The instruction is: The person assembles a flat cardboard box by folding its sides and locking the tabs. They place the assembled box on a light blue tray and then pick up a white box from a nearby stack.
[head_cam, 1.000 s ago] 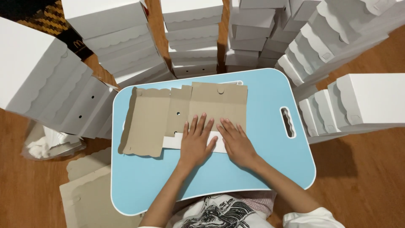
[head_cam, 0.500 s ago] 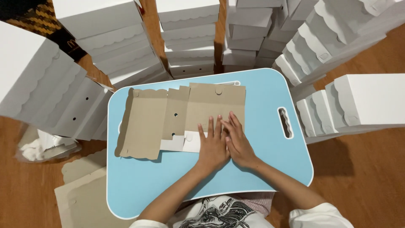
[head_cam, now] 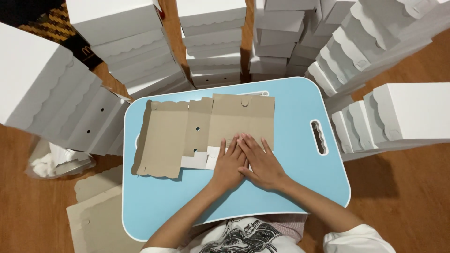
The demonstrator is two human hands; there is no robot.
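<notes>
A flat brown cardboard box blank (head_cam: 206, 126) lies unfolded on a light blue lap table (head_cam: 290, 126). Its near flap is folded over and shows white (head_cam: 194, 160). My left hand (head_cam: 228, 166) presses flat on that folded flap near the blank's front edge. My right hand (head_cam: 261, 161) lies flat beside it, fingers spread and overlapping the left hand's fingertips. Both palms face down and neither hand grips anything.
Stacks of folded white boxes with scalloped lids (head_cam: 213, 42) ring the table at left (head_cam: 51, 103), back and right (head_cam: 403, 117). More flat brown blanks (head_cam: 96, 215) lie on the wooden floor at lower left, beside a clear plastic bag (head_cam: 54, 159). The table has a handle slot (head_cam: 318, 137).
Both hands have slid to the right along the folded flap and come together; the left hand now touches the right. The blank stays put.
</notes>
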